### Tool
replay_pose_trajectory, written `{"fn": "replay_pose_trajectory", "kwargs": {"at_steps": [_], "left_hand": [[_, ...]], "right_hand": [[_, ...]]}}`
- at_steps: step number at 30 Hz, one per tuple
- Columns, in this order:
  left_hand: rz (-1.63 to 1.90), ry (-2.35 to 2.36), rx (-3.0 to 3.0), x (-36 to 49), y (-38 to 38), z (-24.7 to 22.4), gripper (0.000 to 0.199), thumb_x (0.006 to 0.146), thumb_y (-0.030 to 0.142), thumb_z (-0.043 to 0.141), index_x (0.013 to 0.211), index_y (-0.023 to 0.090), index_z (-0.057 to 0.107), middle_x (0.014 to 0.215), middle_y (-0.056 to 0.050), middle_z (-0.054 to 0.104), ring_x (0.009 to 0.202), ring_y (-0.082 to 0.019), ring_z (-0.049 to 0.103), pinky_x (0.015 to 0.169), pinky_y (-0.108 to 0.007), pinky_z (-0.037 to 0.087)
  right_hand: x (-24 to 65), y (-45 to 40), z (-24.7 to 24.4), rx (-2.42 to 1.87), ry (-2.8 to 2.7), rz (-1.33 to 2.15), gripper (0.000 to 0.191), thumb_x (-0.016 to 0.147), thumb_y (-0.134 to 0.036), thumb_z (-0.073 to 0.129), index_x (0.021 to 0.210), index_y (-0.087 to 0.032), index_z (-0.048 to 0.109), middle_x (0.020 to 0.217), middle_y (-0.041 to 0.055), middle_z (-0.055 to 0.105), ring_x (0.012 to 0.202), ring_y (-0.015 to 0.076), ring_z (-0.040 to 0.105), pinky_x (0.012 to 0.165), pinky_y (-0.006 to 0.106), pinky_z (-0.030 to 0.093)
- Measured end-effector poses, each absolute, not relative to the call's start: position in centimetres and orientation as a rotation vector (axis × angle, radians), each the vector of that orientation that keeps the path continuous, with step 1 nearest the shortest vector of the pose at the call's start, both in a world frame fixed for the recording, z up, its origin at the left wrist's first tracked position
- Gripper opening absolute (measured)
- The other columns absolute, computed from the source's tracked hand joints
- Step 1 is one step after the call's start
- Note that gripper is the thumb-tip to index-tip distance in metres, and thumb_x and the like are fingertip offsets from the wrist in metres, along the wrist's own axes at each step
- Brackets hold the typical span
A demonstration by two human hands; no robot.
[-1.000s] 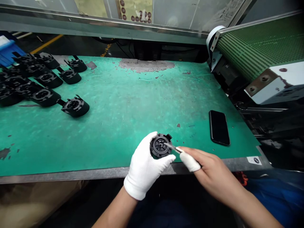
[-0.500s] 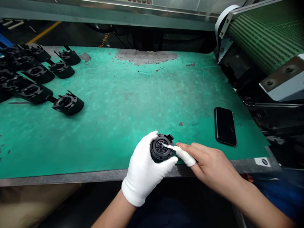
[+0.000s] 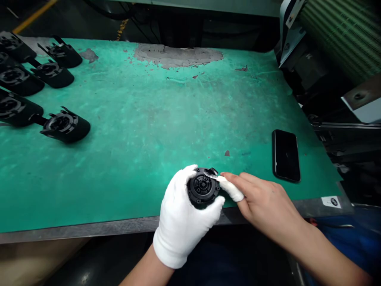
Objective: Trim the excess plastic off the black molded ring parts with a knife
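My left hand, in a white glove, is wrapped round a round black plastic part with rings and small holes on its top face. My right hand is bare except for a white cover on the thumb. It pinches a small knife with a thin pale blade. The blade lies at the upper right rim of the black part, by a raised tab; whether it touches cannot be told. Most of the knife's handle is hidden in my fingers.
Several black cylindrical parts with upright prongs stand at the left on the green mat. A black phone lies at the right. A green conveyor belt rises at the upper right. The table's front edge runs below my hands.
The knife's tip has moved from the middle of the black part to its upper right rim. My view has shifted down and closer; my left hand keeps its hold.
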State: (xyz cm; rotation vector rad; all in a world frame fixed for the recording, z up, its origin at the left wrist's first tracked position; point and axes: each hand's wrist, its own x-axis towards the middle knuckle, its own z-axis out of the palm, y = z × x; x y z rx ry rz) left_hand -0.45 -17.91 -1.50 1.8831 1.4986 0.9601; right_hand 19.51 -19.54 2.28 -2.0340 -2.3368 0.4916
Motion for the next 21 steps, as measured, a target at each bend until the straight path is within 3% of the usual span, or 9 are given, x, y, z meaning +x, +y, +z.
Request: {"fn": "replay_pose_trajectory", "kwargs": {"at_steps": [5, 7, 14, 21], "left_hand": [[0.926, 1.472, 1.857, -0.6, -18.1, -1.9, 0.064, 0.074, 0.042, 0.079, 0.126, 0.022, 0.047, 0.134, -0.01, 0.056, 0.125, -0.025, 0.056, 0.112, -0.043, 0.046], [0.936, 1.461, 1.862, -0.7, -18.2, -2.0, 0.065, 0.074, 0.044, 0.079, 0.126, 0.022, 0.047, 0.135, -0.01, 0.056, 0.126, -0.025, 0.056, 0.112, -0.043, 0.045], [0.948, 1.484, 1.895, -0.6, -18.2, -1.9, 0.068, 0.072, 0.052, 0.081, 0.123, 0.021, 0.048, 0.134, -0.011, 0.056, 0.126, -0.026, 0.056, 0.112, -0.043, 0.046], [0.924, 1.469, 1.895, -0.6, -18.0, -1.8, 0.062, 0.074, 0.049, 0.08, 0.121, 0.022, 0.048, 0.134, -0.009, 0.056, 0.123, -0.024, 0.057, 0.109, -0.04, 0.047]], "right_hand": [[20.3, -19.9, 2.3, -1.836, -2.211, 0.837, 0.042, 0.099, -0.022, 0.039, 0.138, -0.033, 0.05, 0.118, 0.0019, 0.066, 0.104, 0.0197, 0.066, 0.085, 0.034, 0.052], [21.0, -20.7, 2.4, -1.765, -2.202, 0.884, 0.047, 0.098, -0.02, 0.039, 0.142, -0.034, 0.046, 0.123, 0.0027, 0.065, 0.108, 0.0184, 0.064, 0.088, 0.032, 0.052], [22.0, -22.8, 3.0, -1.773, -2.36, 0.804, 0.043, 0.099, -0.024, 0.04, 0.139, -0.035, 0.052, 0.094, 0.0012, 0.067, 0.08, 0.0157, 0.066, 0.067, 0.028, 0.052], [21.0, -23.1, 3.1, -1.99, -2.458, 0.407, 0.045, 0.096, -0.027, 0.043, 0.14, -0.037, 0.049, 0.087, -0.0005, 0.064, 0.07, 0.0199, 0.065, 0.055, 0.033, 0.044]]}}
